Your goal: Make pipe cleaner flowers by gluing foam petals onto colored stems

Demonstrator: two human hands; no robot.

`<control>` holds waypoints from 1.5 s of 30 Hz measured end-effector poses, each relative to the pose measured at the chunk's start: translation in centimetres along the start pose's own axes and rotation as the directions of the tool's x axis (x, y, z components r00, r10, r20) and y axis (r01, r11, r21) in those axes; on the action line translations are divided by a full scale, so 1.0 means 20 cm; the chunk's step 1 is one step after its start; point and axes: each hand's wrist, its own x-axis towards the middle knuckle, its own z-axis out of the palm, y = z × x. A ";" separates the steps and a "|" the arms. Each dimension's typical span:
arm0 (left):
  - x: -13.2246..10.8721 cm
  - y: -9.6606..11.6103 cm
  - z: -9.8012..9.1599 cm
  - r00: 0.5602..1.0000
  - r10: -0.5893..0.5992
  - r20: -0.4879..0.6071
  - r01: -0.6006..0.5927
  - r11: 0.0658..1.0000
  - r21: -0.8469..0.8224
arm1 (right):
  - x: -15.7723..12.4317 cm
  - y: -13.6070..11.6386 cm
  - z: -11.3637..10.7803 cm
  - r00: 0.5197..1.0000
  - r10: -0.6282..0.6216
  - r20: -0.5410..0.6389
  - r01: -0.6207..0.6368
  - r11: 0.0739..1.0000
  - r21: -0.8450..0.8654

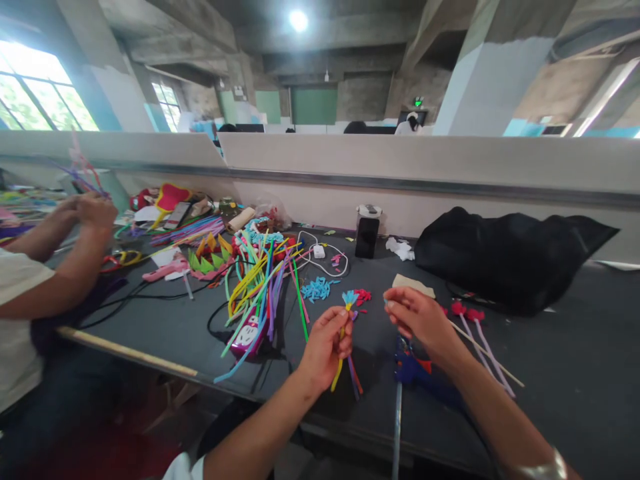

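My left hand (327, 347) is closed around a pipe-cleaner flower with light blue petals (349, 298) and a yellow stem. To its right, my right hand (417, 320) is pinched, with what looks like a small blue piece (385, 302) at the fingertips. A pile of short blue pieces (317, 289) lies behind my left hand, and short red pieces (363, 295) sit just behind the flower. Under my right hand is a blue glue gun (415, 373), partly hidden, with a glue stick (398, 427) sticking out toward me. Purple and red stems (355, 377) lie below my left hand.
Loose colored pipe cleaners (255, 287) spread over a purple power strip (247, 335) at left. Red flowers on pale stems (483, 343) lie at right, before a black bag (505, 257). A phone (367, 237) stands at the back. Another person's hands (93, 213) work at far left.
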 end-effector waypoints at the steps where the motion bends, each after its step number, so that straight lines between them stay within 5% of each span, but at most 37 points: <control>1: 0.00 -0.01 0.00 1.000 -0.007 0.009 0.007 1.000 0.001 | -0.06 0.00 -0.01 0.999 0.036 0.000 -0.035 0.995 0.093; 5: 0.00 -0.05 0.02 0.999 -0.033 0.037 0.033 0.999 -0.007 | -0.25 0.02 0.00 0.994 0.106 -0.020 -0.091 0.928 0.362; 10: -0.01 -0.08 0.05 0.998 -0.052 0.046 0.052 0.999 0.001 | -0.31 0.04 0.04 0.992 0.123 -0.038 -0.094 0.896 0.434; 18: -0.02 -0.09 0.08 0.994 -0.093 0.057 0.091 0.995 0.045 | -0.24 0.05 0.07 0.941 -0.112 -0.318 0.148 0.985 0.090; 22: -0.03 -0.09 0.09 0.990 -0.129 0.060 0.124 0.990 0.071 | -0.25 0.12 0.07 0.906 -0.296 -0.303 0.274 0.955 -0.115; 29: -0.04 -0.11 0.11 0.988 -0.151 0.045 0.146 0.984 0.101 | -0.27 0.15 0.05 0.877 -0.405 -0.257 0.350 0.907 -0.235; 45: -0.06 -0.12 0.12 0.985 -0.169 0.033 0.165 0.982 0.090 | -0.28 0.13 0.06 0.858 -0.431 -0.278 0.338 0.883 -0.325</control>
